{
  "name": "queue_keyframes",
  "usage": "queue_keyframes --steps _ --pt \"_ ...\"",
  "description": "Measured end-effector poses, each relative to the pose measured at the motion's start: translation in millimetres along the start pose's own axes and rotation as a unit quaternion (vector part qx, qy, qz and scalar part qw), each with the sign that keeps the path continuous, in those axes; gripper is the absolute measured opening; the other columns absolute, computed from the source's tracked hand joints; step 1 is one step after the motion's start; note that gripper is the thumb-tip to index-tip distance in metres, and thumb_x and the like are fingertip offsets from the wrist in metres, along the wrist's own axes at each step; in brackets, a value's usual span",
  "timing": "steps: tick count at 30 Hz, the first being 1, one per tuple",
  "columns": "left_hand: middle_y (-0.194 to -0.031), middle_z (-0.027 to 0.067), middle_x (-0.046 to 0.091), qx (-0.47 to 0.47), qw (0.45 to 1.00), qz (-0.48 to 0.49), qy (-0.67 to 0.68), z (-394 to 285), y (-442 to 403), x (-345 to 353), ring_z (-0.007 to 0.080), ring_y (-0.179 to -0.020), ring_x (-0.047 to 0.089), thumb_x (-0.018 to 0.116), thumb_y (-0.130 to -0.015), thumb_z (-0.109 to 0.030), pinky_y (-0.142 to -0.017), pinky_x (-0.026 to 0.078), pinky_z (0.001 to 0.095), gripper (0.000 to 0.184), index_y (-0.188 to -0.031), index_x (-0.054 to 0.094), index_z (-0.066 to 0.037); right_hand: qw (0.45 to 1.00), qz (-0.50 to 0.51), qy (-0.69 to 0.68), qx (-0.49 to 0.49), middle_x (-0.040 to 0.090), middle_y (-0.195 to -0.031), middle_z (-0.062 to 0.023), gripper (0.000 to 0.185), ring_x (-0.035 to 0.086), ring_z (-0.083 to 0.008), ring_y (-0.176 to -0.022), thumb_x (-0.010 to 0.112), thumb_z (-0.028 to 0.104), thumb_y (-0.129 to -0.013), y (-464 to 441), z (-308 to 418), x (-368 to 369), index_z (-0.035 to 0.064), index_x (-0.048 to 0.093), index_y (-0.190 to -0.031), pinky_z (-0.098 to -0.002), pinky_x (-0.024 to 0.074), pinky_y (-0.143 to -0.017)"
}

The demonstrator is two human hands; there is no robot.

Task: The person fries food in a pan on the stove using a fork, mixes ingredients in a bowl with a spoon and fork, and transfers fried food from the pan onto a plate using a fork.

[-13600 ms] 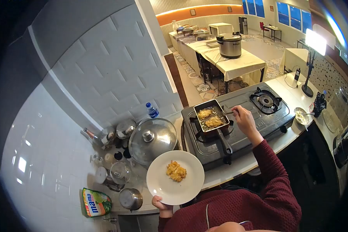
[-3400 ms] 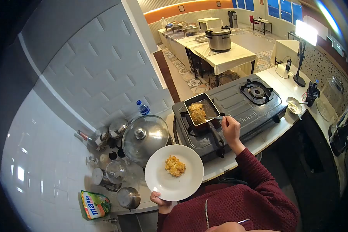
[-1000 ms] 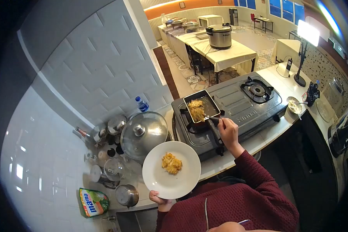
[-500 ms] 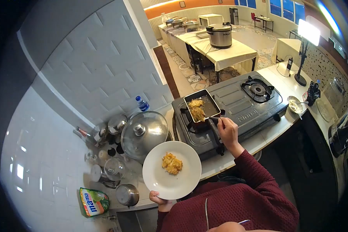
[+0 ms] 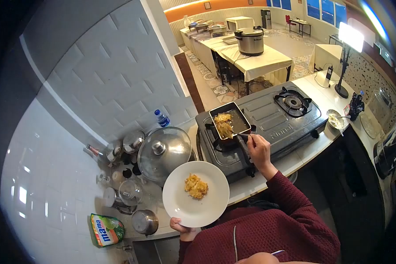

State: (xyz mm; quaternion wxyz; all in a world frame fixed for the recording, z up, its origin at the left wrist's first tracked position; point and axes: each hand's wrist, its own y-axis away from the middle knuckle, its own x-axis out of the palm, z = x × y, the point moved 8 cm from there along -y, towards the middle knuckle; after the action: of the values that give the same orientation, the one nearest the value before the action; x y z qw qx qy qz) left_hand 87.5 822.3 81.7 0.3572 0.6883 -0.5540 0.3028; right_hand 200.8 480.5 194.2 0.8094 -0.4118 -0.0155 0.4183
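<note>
My left hand (image 5: 181,225) grips the lower rim of a white plate (image 5: 196,212), with one golden fried piece (image 5: 196,186) near its middle. At the stove's left burner, a small square pan (image 5: 243,119) holds browned fritters (image 5: 224,125) along its left side, with dark oil to their right. My right hand (image 5: 258,147) is closed on a thin utensil (image 5: 240,133) whose end reaches the pan's near corner by the fritters. Just left of that hand, the black pan handle (image 5: 243,149) slants toward me.
A large glass-lidded pan (image 5: 164,152) stands left of the stove (image 5: 268,114). Jars, a steel pot (image 5: 144,221), a blue-capped bottle (image 5: 162,118) and a green pouch (image 5: 107,230) line the left side. A bowl with a spoon (image 5: 335,119) and a lamp (image 5: 350,37) are at right.
Compared with the oldest frame, the fritters have gathered on the pan's left side, and my right hand has moved from the pan's right side to its near corner. The view has shifted slightly.
</note>
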Motion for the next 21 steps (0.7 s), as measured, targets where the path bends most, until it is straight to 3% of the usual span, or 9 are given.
queue_keyframes --steps 10,13,21 --pt "-0.116 0.0164 0.049 0.007 0.999 0.029 0.017 -1.0 -0.5 0.4 0.0323 -0.105 0.051 0.043 -0.055 -0.02 -0.091 0.044 0.0418 0.07 -0.122 0.04 0.0 1.0 -0.004 0.0 -0.004 0.058 -0.071 -0.0173 0.011 0.057 -0.0323 -0.062 0.055 0.007 -0.082 0.7 0.7 -0.3 -0.0032 0.059 -0.082 -0.0373 0.0448 -0.056" --pt "-0.115 0.018 0.051 0.01 1.0 -0.009 0.025 -1.3 1.5 2.3 0.0359 -0.102 0.052 0.046 -0.052 -0.02 -0.087 0.046 0.0436 0.075 -0.124 0.04 0.001 1.0 -0.001 0.0 -0.004 0.058 -0.071 -0.0173 0.011 0.058 -0.0323 -0.062 0.055 0.007 -0.081 0.9 1.2 -0.4 -0.0033 0.059 -0.082 -0.0373 0.045 -0.056" --pt "-0.113 0.0177 0.051 0.013 0.999 -0.019 0.031 -0.5 -1.2 -7.0 0.0352 -0.102 0.052 0.046 -0.051 -0.02 -0.087 0.046 0.0428 0.074 -0.122 0.041 0.002 1.0 -0.001 -0.003 -0.004 0.059 -0.073 -0.0176 0.011 0.058 -0.0326 -0.064 0.056 0.007 -0.081 1.4 0.5 0.0 -0.0032 0.059 -0.083 -0.0376 0.0453 -0.057"
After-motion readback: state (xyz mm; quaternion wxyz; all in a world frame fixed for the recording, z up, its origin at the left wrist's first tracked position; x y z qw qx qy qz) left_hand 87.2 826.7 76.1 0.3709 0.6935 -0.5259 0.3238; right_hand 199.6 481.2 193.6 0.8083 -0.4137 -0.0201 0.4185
